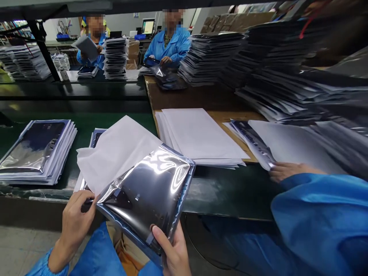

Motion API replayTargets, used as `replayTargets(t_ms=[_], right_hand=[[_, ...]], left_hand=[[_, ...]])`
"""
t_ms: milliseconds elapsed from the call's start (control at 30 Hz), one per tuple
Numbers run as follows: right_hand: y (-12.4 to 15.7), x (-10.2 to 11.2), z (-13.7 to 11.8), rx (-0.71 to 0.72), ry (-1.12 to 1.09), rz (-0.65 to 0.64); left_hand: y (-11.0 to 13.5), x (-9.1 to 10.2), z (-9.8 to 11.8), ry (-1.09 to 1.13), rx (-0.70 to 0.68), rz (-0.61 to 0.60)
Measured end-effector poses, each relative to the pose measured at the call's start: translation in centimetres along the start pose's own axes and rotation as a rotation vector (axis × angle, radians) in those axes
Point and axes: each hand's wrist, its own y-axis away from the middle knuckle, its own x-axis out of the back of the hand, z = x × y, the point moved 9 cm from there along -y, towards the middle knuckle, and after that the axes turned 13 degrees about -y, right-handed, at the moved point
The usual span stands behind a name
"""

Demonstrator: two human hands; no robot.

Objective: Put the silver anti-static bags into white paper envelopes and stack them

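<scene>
A dark, glossy flat panel (146, 191) wrapped in shiny clear film is tilted up in front of me. My right hand (174, 245) grips its lower right edge, thumb on top and fingers beneath. At the left corner, my left hand (76, 214) is pinched where the film and a thin white sheet (122, 149) meet. The white sheet spreads beyond the panel's upper left edge, with one corner crumpled. Beneath it, another dark panel on white paper (96, 138) is mostly hidden on the bench.
A stack of wrapped panels (34, 149) lies left on the green bench (227, 191). White sheets (198, 134) are piled ahead. At right, a co-worker's hand (296, 170) touches another panel (255, 142). Tall stacks (212, 57) stand behind; two people in blue work across the bench.
</scene>
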Motion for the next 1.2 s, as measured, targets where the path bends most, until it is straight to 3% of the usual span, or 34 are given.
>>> replayTargets(t_ms=[300, 400, 633, 767, 933, 1100, 1200], right_hand=[[0.0, -0.9, 0.0, -0.020, -0.038, 0.035], [0.3, -1.4, 0.0, -0.036, -0.052, 0.018], [1.9, -2.7, 0.3, -0.036, -0.080, 0.103], [2.6, -2.9, 0.9, -0.015, -0.047, 0.085], [3.2, -1.9, 0.8, 0.033, 0.050, 0.154], [3.7, -2.0, 0.5, 0.019, 0.139, 0.152], [4.0, -1.8, 0.4, 0.032, 0.127, 0.200]], left_hand=[[1.2, -0.4, -1.1, 0.371, 0.326, -0.036], [1.8, 0.3, -1.5, 0.404, 0.403, 0.028], [3.8, 2.7, -1.1, 0.215, 0.276, 0.306], [5.3, 3.5, -1.1, 0.183, 0.196, 0.453], [5.8, 3.1, -0.3, 0.175, 0.044, 0.448], [5.7, 3.7, -1.2, 0.079, 0.141, 0.470], [5.3, 3.8, -0.5, 0.064, 0.033, 0.440]])
